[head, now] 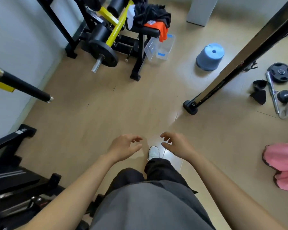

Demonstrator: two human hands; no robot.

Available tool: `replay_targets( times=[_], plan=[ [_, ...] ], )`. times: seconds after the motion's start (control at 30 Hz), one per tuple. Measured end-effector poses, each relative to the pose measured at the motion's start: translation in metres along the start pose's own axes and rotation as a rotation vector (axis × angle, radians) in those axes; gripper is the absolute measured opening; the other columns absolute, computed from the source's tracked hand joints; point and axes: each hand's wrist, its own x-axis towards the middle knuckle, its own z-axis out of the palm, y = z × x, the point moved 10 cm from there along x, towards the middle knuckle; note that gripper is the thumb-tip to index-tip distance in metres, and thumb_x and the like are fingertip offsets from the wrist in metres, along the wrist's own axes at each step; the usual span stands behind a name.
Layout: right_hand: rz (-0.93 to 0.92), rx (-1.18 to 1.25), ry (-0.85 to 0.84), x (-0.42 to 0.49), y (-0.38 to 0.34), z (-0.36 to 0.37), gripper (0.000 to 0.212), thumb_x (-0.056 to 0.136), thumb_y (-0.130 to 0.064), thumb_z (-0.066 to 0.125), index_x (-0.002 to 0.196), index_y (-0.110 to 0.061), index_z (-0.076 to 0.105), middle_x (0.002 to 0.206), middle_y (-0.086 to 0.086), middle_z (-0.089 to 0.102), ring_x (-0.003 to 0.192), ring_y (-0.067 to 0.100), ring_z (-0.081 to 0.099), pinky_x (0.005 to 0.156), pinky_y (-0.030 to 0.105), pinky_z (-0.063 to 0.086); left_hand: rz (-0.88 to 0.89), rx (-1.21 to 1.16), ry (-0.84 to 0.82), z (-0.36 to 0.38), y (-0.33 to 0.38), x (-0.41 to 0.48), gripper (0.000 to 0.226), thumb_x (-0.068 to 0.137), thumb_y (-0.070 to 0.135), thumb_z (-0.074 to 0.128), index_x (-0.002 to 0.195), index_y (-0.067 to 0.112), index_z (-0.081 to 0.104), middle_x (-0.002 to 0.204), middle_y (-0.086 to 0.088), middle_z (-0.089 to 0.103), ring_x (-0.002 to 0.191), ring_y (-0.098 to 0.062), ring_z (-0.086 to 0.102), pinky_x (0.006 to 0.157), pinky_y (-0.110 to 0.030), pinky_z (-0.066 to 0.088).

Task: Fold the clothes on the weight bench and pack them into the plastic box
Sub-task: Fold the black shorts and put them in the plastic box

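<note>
**Hazards on the approach to the clothes pile**

Status: the left hand and the right hand are held out in front of the body, both loosely spread with fingers curled, and both hold nothing. The task has not started; no garment is folded or packed.

Location of task items: the clothes lie in a heap on the padded surface of the weight bench, well apart from the hands, at the far end of the floor. The heap is mostly black fabric, with an orange garment hanging over the edge of the surface. The plastic box stands on the floor just beside the bench leg, directly below the hanging orange garment. A clear lid appears to lean against the box.

Probable faults:

1. Pile slip. The garments are tangled. Pulling one out may drag the others off the surface onto the floor.
2. Snagging. The bench frame and the weight plate on its bar stand close beside the pile. Loose fabric may catch there.
3. Box obstruction. The leaning lid may tip into the box opening when disturbed.
4. Tripping. A blue stool and a mirror stand foot sit near the walking path.
</note>
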Motion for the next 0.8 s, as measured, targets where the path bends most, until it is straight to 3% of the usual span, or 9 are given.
replay_targets(
  times=[0.27,0.5,0.8],
  plan=[
    [-0.008,-0.049,0.015,0.123,-0.016,-0.106,0.032,0.093,-0.03,0.063,0.123,-0.022,0.061,0.106,-0.003,0.065,0.089,0.013,0.059,0.078,0.025,0.045,-0.018,0.011,0.029,-0.096,0.025,0.12,0.032,0.093,0.043,0.061,0.123,0.034,0.066,0.12,0.017,0.068,0.11,-0.005,0.061,0.093,-0.03,0.048],
    [0.095,-0.049,0.055,0.229,-0.019,-0.184,0.032,0.092,-0.032,0.063,0.122,-0.023,0.063,0.105,-0.004,0.066,0.093,0.015,0.062,0.085,0.033,0.052,0.024,0.021,0.021,-0.173,0.027,0.262,0.031,0.093,0.044,0.06,0.122,0.037,0.066,0.12,0.021,0.067,0.109,-0.003,0.061,0.086,-0.025,0.046],
    [0.267,0.073,0.162,0.327,-0.012,-0.306,0.031,0.092,-0.028,0.062,0.123,-0.023,0.062,0.105,-0.005,0.064,0.092,0.016,0.061,0.086,0.032,0.049,0.124,0.11,0.011,-0.284,0.075,0.427,0.03,0.091,0.045,0.06,0.119,0.034,0.067,0.114,0.017,0.069,0.104,-0.008,0.064,0.089,-0.033,0.05]
  ],
)
